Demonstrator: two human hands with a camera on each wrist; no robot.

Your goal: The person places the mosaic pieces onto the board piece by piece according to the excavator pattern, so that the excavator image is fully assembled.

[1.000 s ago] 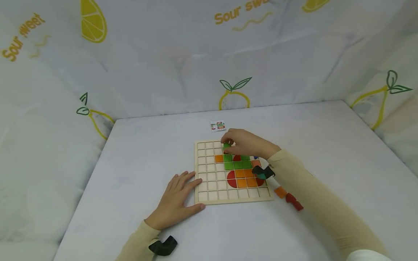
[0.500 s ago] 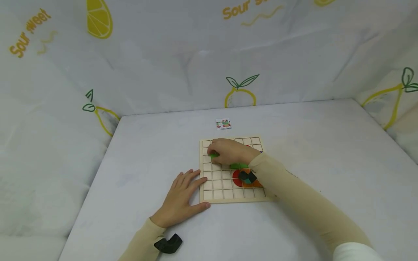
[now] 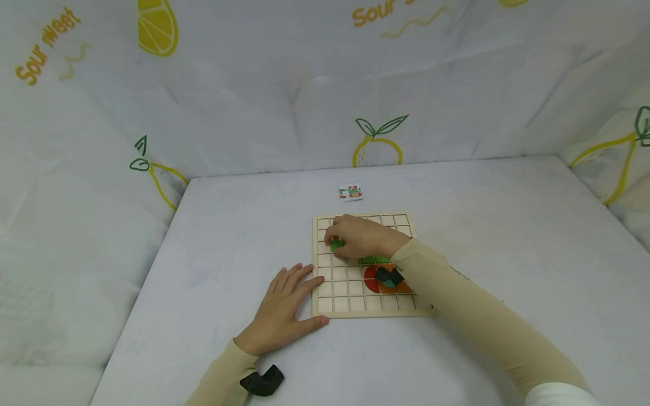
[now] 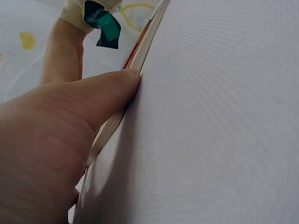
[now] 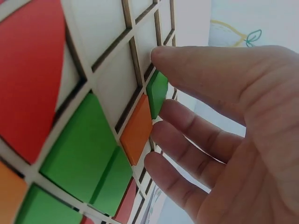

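Observation:
A wooden grid board (image 3: 341,304) lies on the table. My right hand (image 3: 361,235) is over its upper left part, thumb and fingers curled about a green square tile (image 3: 336,245). In the right wrist view that green tile (image 5: 157,93) sits at a grid cell beside an orange tile (image 5: 137,130), with thumb and fingertips on either side of it. My left hand (image 3: 279,313) rests spread at the board's left edge. Its thumb (image 4: 119,84) presses the board's side in the left wrist view. The right hand and forearm hide part of the board.
Red rounded pieces (image 3: 371,278) and green tiles (image 5: 77,149) fill other cells. Beyond the board's far edge lies a small printed card (image 3: 350,192). A white cloth with lemon drawings (image 3: 377,149) hangs behind the white table (image 3: 244,237).
My right hand has moved left across the board with the green tile, then nearly stopped. The left hand stays at the board's edge. Loose pieces at the right are now hidden by the right arm.

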